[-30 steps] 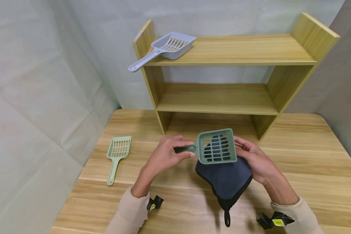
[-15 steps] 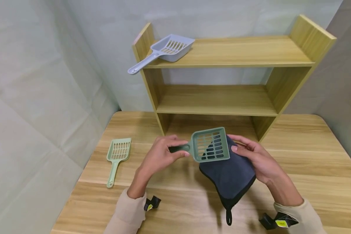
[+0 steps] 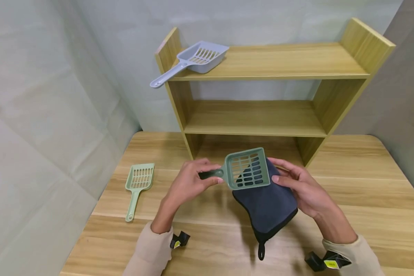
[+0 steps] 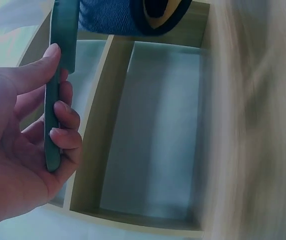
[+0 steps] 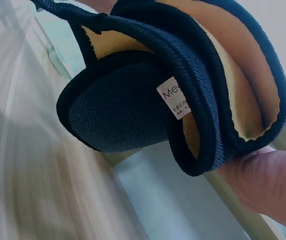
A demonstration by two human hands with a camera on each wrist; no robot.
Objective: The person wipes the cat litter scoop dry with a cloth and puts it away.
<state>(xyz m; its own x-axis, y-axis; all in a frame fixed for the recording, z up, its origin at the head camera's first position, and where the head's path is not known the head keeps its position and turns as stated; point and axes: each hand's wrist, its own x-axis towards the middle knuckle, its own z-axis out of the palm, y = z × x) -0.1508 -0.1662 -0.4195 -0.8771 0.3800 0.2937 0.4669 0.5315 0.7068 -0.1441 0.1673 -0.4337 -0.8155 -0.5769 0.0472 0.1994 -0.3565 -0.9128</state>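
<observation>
My left hand [image 3: 191, 182] grips the handle of a dark green slotted litter scoop [image 3: 230, 178], thumb on top and fingers curled beneath, as the left wrist view shows. The scoop is raised above the table, its pan pointing right. Behind and below the pan hangs a folded navy cleaning cloth [image 3: 267, 209] with black edging and a hanging loop. My right hand [image 3: 303, 188] holds this cloth by its right side, thumb on the navy face near the pan's edge. In the right wrist view the folded cloth [image 5: 118, 105] shows an orange inner side and a white label [image 5: 173, 98].
A pale green litter scoop [image 3: 135, 191] lies on the wooden table [image 3: 200, 249] at the left. Behind stands a wooden shelf unit [image 3: 255, 128]. On its top board, a lavender scoop [image 3: 207, 65] rests with its handle sticking out past the left side.
The dark green scoop and my left hand have shifted slightly left. My right thumb has come onto the cloth's navy face, and the cloth's looped corner has swung left.
</observation>
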